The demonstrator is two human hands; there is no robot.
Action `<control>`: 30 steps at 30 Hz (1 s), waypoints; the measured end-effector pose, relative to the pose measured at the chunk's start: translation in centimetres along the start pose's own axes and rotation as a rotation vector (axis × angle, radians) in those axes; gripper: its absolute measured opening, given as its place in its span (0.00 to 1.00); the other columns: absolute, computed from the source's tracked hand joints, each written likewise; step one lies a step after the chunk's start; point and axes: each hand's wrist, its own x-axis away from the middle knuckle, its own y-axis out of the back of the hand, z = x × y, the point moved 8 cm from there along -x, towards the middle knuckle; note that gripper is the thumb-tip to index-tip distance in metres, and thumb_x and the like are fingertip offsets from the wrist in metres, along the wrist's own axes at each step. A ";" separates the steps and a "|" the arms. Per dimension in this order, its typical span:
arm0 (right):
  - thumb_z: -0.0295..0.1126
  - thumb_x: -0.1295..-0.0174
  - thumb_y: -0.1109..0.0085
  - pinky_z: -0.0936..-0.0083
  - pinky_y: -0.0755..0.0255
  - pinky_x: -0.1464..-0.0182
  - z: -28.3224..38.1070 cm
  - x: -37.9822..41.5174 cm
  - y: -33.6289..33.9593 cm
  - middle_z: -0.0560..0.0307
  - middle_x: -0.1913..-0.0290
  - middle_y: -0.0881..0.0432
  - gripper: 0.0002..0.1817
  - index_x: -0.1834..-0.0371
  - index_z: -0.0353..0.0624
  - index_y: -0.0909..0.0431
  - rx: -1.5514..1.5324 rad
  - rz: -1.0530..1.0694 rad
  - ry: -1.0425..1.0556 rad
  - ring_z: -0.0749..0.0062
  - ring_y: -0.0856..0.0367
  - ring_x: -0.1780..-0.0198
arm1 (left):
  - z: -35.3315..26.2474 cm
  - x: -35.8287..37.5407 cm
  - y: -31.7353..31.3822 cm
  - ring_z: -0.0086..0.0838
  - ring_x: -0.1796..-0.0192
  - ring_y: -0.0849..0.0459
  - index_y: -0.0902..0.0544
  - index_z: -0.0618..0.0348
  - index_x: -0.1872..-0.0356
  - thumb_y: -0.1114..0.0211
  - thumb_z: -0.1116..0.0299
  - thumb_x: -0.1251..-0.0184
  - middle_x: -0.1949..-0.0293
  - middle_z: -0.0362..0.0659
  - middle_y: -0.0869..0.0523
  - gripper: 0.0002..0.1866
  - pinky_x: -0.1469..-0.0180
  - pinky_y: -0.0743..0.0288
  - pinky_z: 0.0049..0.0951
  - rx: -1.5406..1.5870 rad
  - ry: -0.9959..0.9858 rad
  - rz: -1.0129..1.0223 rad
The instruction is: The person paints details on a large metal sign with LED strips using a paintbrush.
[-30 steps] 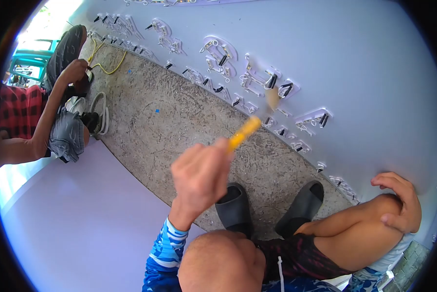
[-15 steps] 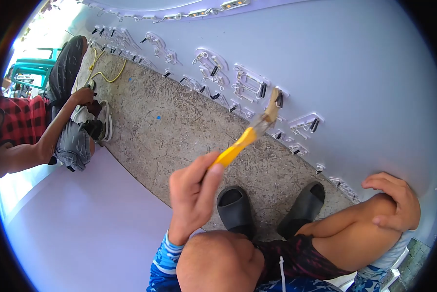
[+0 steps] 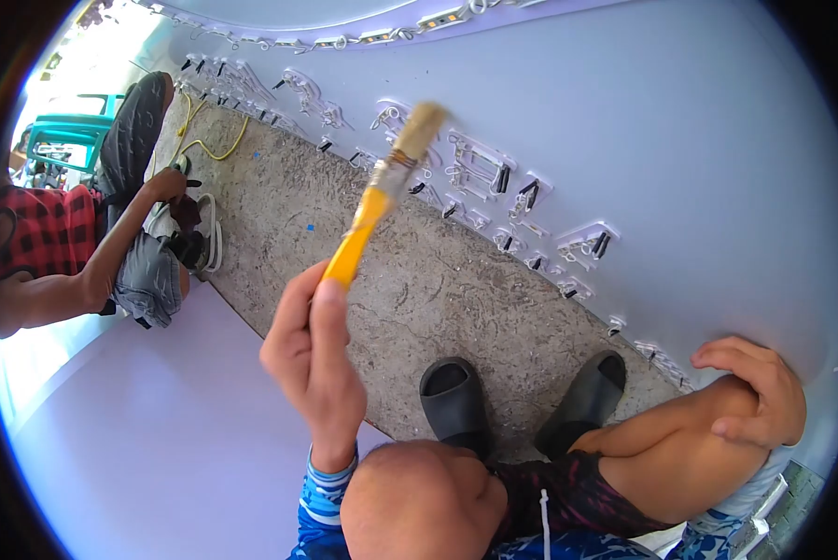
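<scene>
My left hand (image 3: pixel 318 359) grips a paintbrush (image 3: pixel 356 241) by its yellow handle, thumb and fingers pinched around the lower end. The brush points up, its pale bristles overlapping the raised sign letters (image 3: pixel 480 166) on the white panel in this view. Small white wires and black-sleeved joints stick out of those letters. On my bent right knee rests my right hand (image 3: pixel 757 392), empty, with its fingers spread.
A white panel (image 3: pixel 699 168) rises along the far side, with an LED module strip (image 3: pixel 382 37) near the top. Another white sheet (image 3: pixel 158 420) lies at lower left. A co-worker (image 3: pixel 50 233) crouches at left near teal chairs (image 3: pixel 69 131) and a yellow cord (image 3: pixel 218 149).
My left hand has swung the paintbrush to the left, and its bristles have moved off the letters farther right. My right hand stays on the knee.
</scene>
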 end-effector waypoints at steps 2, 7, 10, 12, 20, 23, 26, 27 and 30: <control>0.50 0.53 0.33 0.66 0.28 0.48 -0.1 0.0 0.1 0.36 0.50 0.22 0.38 0.48 0.27 0.26 -0.020 -0.028 -0.015 0.47 0.21 0.50 | -0.2 0.5 -1.8 0.16 0.76 0.30 0.19 0.68 0.55 0.40 0.72 0.30 0.78 0.40 0.26 0.10 0.74 0.37 0.23 -0.055 -0.078 0.140; 0.46 0.53 0.31 0.66 0.27 0.48 0.2 0.0 0.2 0.35 0.51 0.22 0.35 0.48 0.27 0.25 -0.017 -0.018 0.022 0.48 0.20 0.51 | -0.9 0.6 -2.6 0.17 0.76 0.30 0.19 0.68 0.57 0.40 0.73 0.31 0.80 0.39 0.27 0.08 0.74 0.37 0.22 -0.103 -0.199 0.328; 0.49 0.52 0.33 0.66 0.27 0.48 0.2 -0.1 0.3 0.35 0.51 0.22 0.36 0.48 0.27 0.25 -0.043 -0.019 -0.002 0.48 0.20 0.51 | 0.8 -2.4 -0.4 0.15 0.76 0.34 0.19 0.66 0.56 0.43 0.71 0.29 0.78 0.34 0.29 0.09 0.74 0.42 0.19 -0.128 -0.201 0.070; 0.52 0.51 0.34 0.65 0.27 0.49 0.0 -0.1 0.0 0.35 0.51 0.21 0.37 0.48 0.27 0.25 -0.070 -0.014 -0.029 0.48 0.20 0.51 | 2.4 -4.5 1.1 0.13 0.75 0.36 0.19 0.66 0.55 0.45 0.70 0.27 0.77 0.32 0.30 0.11 0.73 0.44 0.17 -0.150 -0.190 -0.078; 0.53 0.49 0.36 0.65 0.27 0.50 -0.2 -0.1 0.0 0.37 0.52 0.20 0.36 0.48 0.28 0.25 -0.124 0.001 -0.052 0.52 0.20 0.51 | 5.7 -5.2 -1.8 0.13 0.77 0.41 0.23 0.65 0.51 0.44 0.63 0.25 0.78 0.30 0.35 0.14 0.75 0.48 0.18 0.360 -0.284 0.123; 0.54 0.48 0.37 0.67 0.29 0.48 -0.1 -0.5 0.0 0.39 0.51 0.21 0.37 0.48 0.28 0.25 -0.134 -0.008 -0.110 0.55 0.21 0.49 | 7.2 -7.0 -3.4 0.13 0.77 0.40 0.24 0.62 0.49 0.45 0.63 0.24 0.77 0.30 0.35 0.13 0.75 0.46 0.17 0.260 -0.245 0.114; 0.52 0.49 0.37 0.67 0.27 0.51 -0.4 -0.5 0.0 0.38 0.51 0.20 0.36 0.47 0.29 0.25 -0.085 -0.007 -0.112 0.53 0.20 0.50 | 11.5 -8.4 -1.0 0.12 0.74 0.35 0.23 0.60 0.50 0.44 0.64 0.25 0.75 0.30 0.30 0.11 0.73 0.40 0.15 0.670 0.035 -0.291; 0.52 0.49 0.37 0.67 0.27 0.51 -0.3 -0.6 0.0 0.38 0.51 0.20 0.36 0.47 0.29 0.25 -0.073 0.003 -0.116 0.53 0.20 0.50 | 11.5 -7.9 -1.0 0.12 0.74 0.35 0.23 0.60 0.50 0.44 0.64 0.25 0.75 0.30 0.30 0.11 0.73 0.40 0.15 0.679 0.043 -0.303; 0.54 0.49 0.37 0.67 0.28 0.51 -0.1 -0.8 -0.2 0.39 0.50 0.20 0.37 0.47 0.29 0.25 -0.070 0.023 -0.146 0.54 0.20 0.50 | 7.5 -6.4 -3.2 0.14 0.74 0.38 0.23 0.62 0.57 0.46 0.65 0.24 0.75 0.30 0.32 0.10 0.72 0.41 0.19 0.414 -0.247 -0.038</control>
